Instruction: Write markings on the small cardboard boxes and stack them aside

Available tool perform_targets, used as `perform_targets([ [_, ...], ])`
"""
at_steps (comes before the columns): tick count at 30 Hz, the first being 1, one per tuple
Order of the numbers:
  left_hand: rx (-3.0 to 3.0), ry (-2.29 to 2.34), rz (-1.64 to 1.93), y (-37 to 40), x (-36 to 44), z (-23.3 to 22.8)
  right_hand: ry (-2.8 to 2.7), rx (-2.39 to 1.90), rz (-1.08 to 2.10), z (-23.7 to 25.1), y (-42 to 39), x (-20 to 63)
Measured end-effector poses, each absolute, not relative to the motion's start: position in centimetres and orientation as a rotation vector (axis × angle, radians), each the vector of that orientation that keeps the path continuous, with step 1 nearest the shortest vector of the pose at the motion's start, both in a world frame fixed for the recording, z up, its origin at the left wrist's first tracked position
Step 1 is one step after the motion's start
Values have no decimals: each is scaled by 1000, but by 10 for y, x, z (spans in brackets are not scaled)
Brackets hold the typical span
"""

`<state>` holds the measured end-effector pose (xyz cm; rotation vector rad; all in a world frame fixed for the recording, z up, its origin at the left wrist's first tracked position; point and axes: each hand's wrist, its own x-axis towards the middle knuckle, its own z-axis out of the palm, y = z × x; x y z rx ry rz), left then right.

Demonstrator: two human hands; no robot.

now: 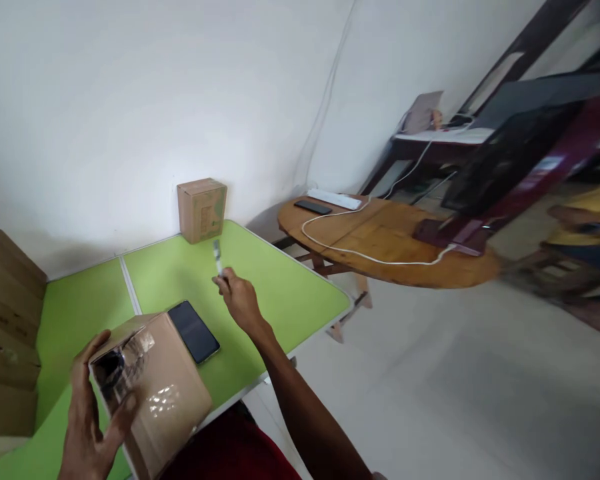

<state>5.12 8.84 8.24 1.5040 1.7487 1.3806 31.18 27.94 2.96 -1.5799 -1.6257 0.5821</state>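
Note:
My left hand (93, 420) grips a taped cardboard box (167, 393), fingers at its far left edge and thumb on its taped face. The box is tilted at the table's near edge, with shiny clear tape and a dark patch on its end. Raised over the green table, my right hand (239, 297) is closed round a small slim tool (217, 257) with a whitish shaft and a greyish tip, blurred, its kind unclear. A black smartphone (194, 331) lies beside the box on the green table (275, 287).
A smaller cardboard box (203, 210) stands against the wall. Several boxes (7, 320) are stacked at the left. On the right, a wooden table (380, 233) bears a monitor, a white cable and a dark phone-like slab (313, 207). Another person (590, 220) sits at far right.

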Motion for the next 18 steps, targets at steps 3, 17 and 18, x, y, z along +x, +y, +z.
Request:
perform_targets([
  [3, 1487, 1767, 1383, 87, 52, 83, -1768, -1797, 569, 0, 295, 318],
  [17, 1375, 1786, 1386, 82, 58, 91, -1911, -1905, 523, -32, 289, 309],
  [18, 1368, 1795, 1389, 82, 56, 90, -1885, -1867, 535, -29, 284, 308],
])
